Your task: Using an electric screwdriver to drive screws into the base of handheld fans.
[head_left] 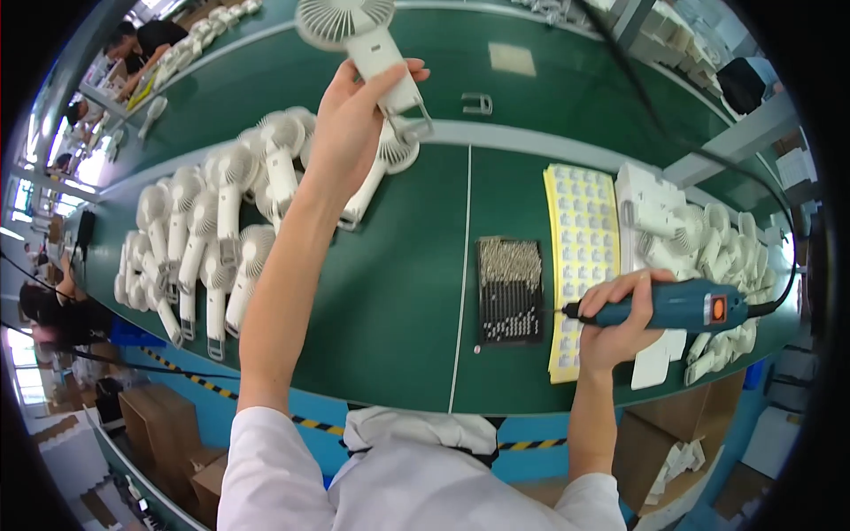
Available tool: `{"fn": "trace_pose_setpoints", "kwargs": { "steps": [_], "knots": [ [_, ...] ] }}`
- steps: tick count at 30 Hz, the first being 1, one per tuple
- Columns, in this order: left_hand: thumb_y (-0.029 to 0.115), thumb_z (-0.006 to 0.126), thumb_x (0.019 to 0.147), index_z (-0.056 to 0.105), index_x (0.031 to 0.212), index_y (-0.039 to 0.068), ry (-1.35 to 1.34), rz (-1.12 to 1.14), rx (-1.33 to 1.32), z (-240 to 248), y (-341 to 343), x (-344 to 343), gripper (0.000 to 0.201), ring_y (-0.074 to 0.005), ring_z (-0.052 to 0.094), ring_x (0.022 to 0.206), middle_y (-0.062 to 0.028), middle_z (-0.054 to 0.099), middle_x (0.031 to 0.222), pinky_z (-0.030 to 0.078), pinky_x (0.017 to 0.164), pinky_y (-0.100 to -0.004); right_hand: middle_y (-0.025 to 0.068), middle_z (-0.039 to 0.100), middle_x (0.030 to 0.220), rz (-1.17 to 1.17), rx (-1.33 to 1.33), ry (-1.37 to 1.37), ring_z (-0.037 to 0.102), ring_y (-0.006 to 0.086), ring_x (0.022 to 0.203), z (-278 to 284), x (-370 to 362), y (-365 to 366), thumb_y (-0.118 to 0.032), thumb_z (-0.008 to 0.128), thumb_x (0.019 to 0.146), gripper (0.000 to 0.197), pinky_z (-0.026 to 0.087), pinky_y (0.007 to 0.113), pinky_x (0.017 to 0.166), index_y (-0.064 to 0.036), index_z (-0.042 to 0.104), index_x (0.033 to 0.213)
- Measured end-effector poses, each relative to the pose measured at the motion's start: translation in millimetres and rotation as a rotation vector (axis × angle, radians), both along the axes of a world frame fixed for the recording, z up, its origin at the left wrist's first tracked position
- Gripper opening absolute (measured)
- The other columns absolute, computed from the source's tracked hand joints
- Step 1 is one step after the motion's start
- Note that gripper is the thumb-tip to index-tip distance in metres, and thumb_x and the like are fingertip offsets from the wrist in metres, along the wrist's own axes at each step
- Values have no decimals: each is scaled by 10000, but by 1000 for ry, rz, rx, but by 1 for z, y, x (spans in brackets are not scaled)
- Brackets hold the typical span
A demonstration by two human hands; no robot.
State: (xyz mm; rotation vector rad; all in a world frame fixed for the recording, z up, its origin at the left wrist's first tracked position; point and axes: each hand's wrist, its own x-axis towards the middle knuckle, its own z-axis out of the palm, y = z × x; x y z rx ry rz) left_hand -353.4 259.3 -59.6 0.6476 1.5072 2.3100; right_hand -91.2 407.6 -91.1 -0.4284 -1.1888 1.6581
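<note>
My left hand (350, 124) is stretched far forward and grips the handle of a white hand-held fan (354, 31), whose round head points away from me. My right hand (620, 323) holds a blue electric screwdriver (677, 308) level over the near right of the green table (407, 292), its tip pointing left toward a black tray of screws (509, 292). A black cable (779, 221) runs from the screwdriver's back end up and away.
A heap of white hand-held fans (208, 239) lies at the left. A yellow sheet of small labels (580, 248) lies right of the screw tray, beside a pile of white fan parts (699, 239). Other people work at the far left. Cardboard boxes (168, 434) stand below the table.
</note>
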Motion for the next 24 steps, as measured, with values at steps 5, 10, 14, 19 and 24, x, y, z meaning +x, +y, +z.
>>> {"fn": "trace_pose_setpoints", "kwargs": {
  "steps": [5, 10, 14, 19, 24],
  "knots": [
    [52, 536, 934, 404, 1254, -23, 198, -83, -194, -38, -42, 91, 354, -150, 572, 1002, -93, 609, 1099, 437, 905, -291, 47, 436, 639, 67, 77, -1, 419, 164, 386, 9, -7, -4, -108, 473, 933, 231, 403, 320, 368, -97, 405, 1153],
    [46, 563, 935, 573, 1121, 5, 292, -108, -396, -102, -59, 136, 191, -127, 549, 961, -64, 605, 1084, 441, 866, -292, 63, 445, 623, 62, 159, -15, 434, 187, 366, 2, -9, -15, -98, 468, 917, 236, 406, 335, 354, -81, 381, 1135],
    [78, 555, 955, 486, 1211, -14, 191, -178, -403, -96, -56, 139, 280, -135, 568, 985, -73, 607, 1062, 454, 855, -287, 76, 459, 609, 36, 280, -114, 452, 197, 358, -5, -10, -17, -90, 501, 900, 264, 418, 339, 357, -68, 376, 1132],
    [103, 549, 966, 417, 1252, -20, -223, -299, -304, -92, -58, 141, 338, -135, 600, 981, -80, 617, 1046, 471, 831, -274, 83, 464, 609, 35, 330, -157, 450, 195, 356, -10, -8, -19, -88, 504, 896, 262, 413, 337, 351, -64, 387, 1129],
    [149, 563, 962, 444, 1215, -34, -345, -354, -291, -87, -61, 141, 334, -160, 629, 977, -117, 642, 1053, 496, 839, -285, 83, 464, 607, 16, 342, -160, 444, 197, 352, -12, -13, -20, -85, 497, 896, 245, 408, 344, 341, -69, 405, 1122]
  ]
}}
